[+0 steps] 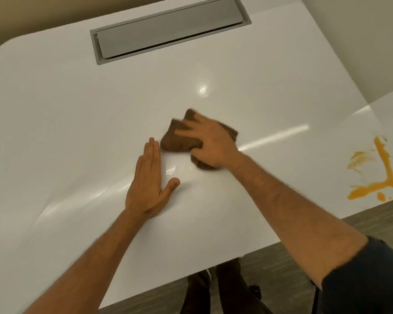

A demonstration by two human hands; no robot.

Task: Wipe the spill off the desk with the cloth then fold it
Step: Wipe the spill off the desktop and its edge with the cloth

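Note:
A brown cloth [177, 138] lies bunched on the white desk [77, 109] near its middle. My right hand [210, 143] rests on top of the cloth, fingers spread over it and the thumb curled at its near edge. Flat on the desk just left of the cloth lies my left hand [149, 180], fingers straight and together, thumb out, holding nothing. An orange spill [382, 173] with smeared streaks marks the desk at the far right, well apart from the cloth.
A grey recessed cable flap [166, 30] is set into the desk at the back. The desk's front edge runs diagonally before me, with grey floor [281, 268] and my shoes [213, 286] below. A beige wall stands behind and to the right.

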